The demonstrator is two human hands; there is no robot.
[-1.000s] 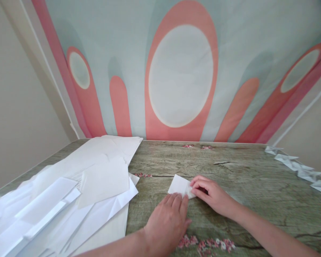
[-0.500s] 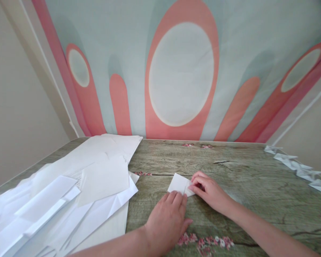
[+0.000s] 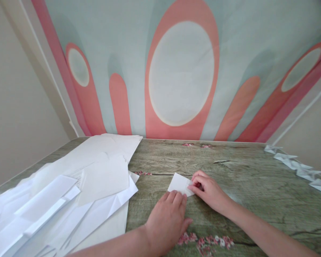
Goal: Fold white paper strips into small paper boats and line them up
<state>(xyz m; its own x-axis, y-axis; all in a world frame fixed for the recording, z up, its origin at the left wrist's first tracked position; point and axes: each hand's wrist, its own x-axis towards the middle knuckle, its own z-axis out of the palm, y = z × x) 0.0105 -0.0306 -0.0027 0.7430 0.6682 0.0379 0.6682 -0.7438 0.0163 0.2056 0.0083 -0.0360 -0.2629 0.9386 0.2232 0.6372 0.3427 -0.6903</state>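
Observation:
A small folded piece of white paper [image 3: 178, 182] lies on the table in front of me, with a crease line near its right side. My left hand [image 3: 169, 216] rests on the table palm down, its fingertips pressing on the paper's lower edge and its thumb stretched out to the right. At the paper's right end, my right hand [image 3: 206, 189] has thumb and fingers pinched together on the edge. The fingertips of the right hand cover part of that corner.
A wide pile of white sheets [image 3: 104, 178], some folded, covers the table's left side. Several folded paper pieces [image 3: 307, 173] stand in a row along the right edge. The wood-patterned table [image 3: 243, 171] meets a painted backdrop [image 3: 139, 107] behind.
Almost nothing differs. The fingertips of my right hand have shifted very slightly on the paper's right end, while my left hand stays in place.

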